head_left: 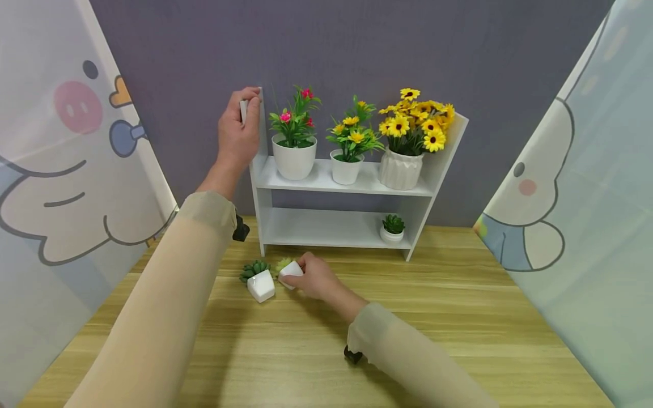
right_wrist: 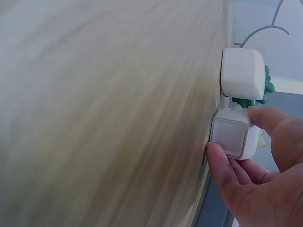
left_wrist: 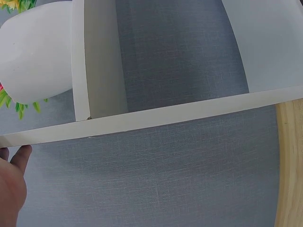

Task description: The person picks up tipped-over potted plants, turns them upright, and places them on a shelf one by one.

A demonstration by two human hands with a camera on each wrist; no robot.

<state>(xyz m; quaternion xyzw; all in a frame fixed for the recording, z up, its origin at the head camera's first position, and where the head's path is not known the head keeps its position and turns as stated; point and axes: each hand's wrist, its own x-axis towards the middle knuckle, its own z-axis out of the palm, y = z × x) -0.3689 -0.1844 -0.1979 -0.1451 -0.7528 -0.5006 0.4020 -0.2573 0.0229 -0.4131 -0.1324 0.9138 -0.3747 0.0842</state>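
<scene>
My left hand [head_left: 238,127] grips the upper part of the left side panel of a white two-tier shelf [head_left: 344,190]. The left wrist view shows fingertips [left_wrist: 21,156] against that panel's edge. Down on the table, my right hand [head_left: 318,277] pinches the white square pot of a small light-green succulent [head_left: 291,275], which lies tipped over. Its base faces the camera in the right wrist view, with thumb and fingers on the pot's sides. Just left of it, a dark-green succulent in a white pot [head_left: 261,285] also lies on its side.
On the upper shelf stand a pink-flowered plant [head_left: 294,158], a small yellow-flowered plant [head_left: 346,170] and a pot of yellow daisies [head_left: 400,170]. A round-potted succulent [head_left: 392,232] sits at the lower shelf's right. Cartoon-printed curtains [head_left: 571,187] flank the wooden table [head_left: 459,317].
</scene>
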